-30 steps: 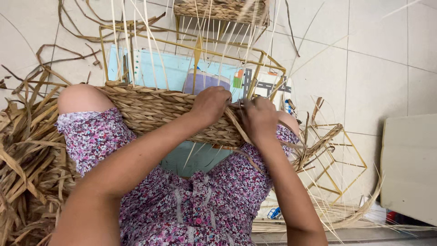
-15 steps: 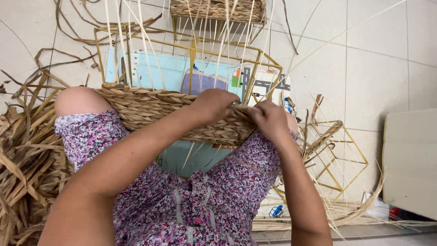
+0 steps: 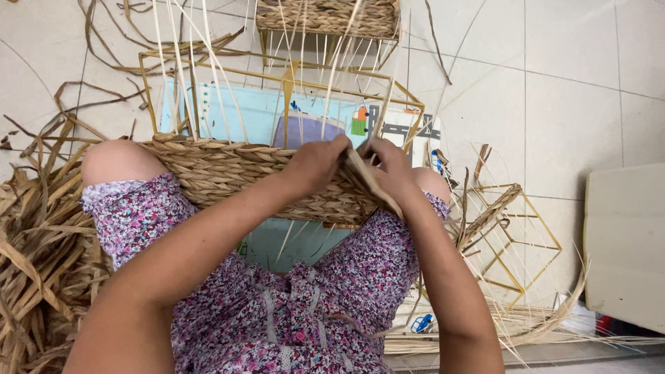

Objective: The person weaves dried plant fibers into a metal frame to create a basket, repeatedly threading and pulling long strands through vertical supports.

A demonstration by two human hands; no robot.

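Basket weaving [image 3: 235, 173] of braided straw lies across the person's knees, its woven wall running from the left knee to the right one. At its right end the fingers [image 3: 332, 149] of the left hand [image 3: 315, 166] curl closed over the top edge of the braid, pinching a flat tan straw strip [image 3: 374, 183] that slants down to the right. The right hand [image 3: 391, 163] meets the left just beside it, its fingers likewise closed on the same strip, so both hands touch at the rim. Thin pale stakes [image 3: 201, 69] rise from the weave toward the far side, held by a gold wire frame [image 3: 277, 69]. Under the frame lies a light blue play mat [image 3: 242, 111] with small printed pictures. A flowered purple dress [image 3: 291, 305] covers the lap near the camera. On the left, a heap of loose dried straw [image 3: 41, 263] rests on the tiled floor [image 3: 568, 90]. At the far edge stands another partly woven basket [image 3: 325, 17]; to the right lies an empty gold wire frame [image 3: 516, 239] with straw wound on one bar.
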